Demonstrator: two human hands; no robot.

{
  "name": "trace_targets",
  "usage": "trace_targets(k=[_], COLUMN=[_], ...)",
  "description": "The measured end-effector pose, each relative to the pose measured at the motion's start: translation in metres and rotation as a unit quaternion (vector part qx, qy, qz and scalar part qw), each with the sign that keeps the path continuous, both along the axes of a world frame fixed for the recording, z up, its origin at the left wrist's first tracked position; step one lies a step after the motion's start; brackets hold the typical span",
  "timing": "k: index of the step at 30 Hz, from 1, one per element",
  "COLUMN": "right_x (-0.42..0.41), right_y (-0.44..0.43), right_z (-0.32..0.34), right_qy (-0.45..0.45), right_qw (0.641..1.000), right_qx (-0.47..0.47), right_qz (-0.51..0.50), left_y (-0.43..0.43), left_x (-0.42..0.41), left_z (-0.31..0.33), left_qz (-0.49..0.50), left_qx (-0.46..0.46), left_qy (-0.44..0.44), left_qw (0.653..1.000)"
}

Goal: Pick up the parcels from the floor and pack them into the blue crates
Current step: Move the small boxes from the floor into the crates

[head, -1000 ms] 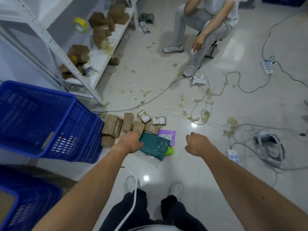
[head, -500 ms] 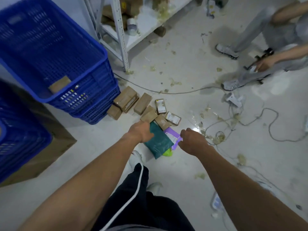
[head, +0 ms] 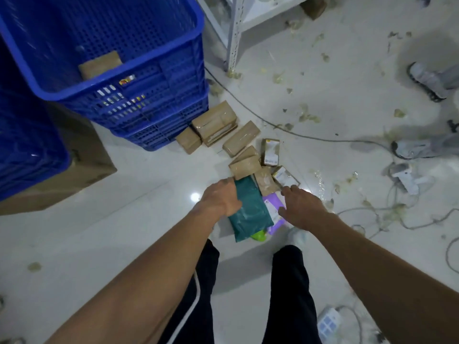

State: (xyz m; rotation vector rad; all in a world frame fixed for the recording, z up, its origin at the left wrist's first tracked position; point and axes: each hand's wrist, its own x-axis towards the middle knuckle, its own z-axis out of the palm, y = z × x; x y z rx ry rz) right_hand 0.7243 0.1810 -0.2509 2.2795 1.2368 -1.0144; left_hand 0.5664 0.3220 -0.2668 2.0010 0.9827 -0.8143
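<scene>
left hand point(head: 219, 199) grips teal parcel point(head: 249, 209) (on the floor), right hand point(head: 301, 207) open over purple parcel point(head: 278, 225).

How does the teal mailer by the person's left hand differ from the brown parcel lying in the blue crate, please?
The teal mailer is a soft, dark plastic bag, while the brown parcel is a stiff, boxy package. The teal mailer lies on the floor among other parcels, while the brown parcel sits inside the blue crate. The left hand grips the teal mailer's edge; nothing touches the brown parcel. Both are parcels for packing.
</scene>
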Motion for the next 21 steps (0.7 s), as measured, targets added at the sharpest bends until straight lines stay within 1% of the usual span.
trace_targets(k=[3,7,12,15,17,21], right_x=[0.023,0.057,0.09,0.1,0.107,0.107], right_y=[0.011,0.025,0.04,0.046,0.052,0.066], right_z=[-0.06,-0.148,-0.251,-0.311,-0.351,-0.419], right_qy=[0.011,0.017,0.017,0.007,0.001,-0.001], right_qw=[0.999,0.995,0.993,0.989,0.989,0.985], right_qx=[0.003,0.023,0.033,0.042,0.065,0.116], right_qz=[0.036,0.093,0.116,0.141,0.134,0.13], left_y=[-0.004,-0.01,-0.015,-0.019,-0.017,-0.003], left_x=[0.01,0.027,0.056,0.072,0.082,0.098], left_z=[-0.052,-0.131,-0.239,-0.299,-0.337,-0.397], left_qz=[0.038,0.081,0.12,0.118,0.097,0.106], left_qx=[-0.002,0.019,0.053,0.085,0.115,0.156], left_qy=[0.001,0.018,0.019,0.028,0.034,0.014], left_qw=[0.999,0.996,0.991,0.989,0.988,0.982])
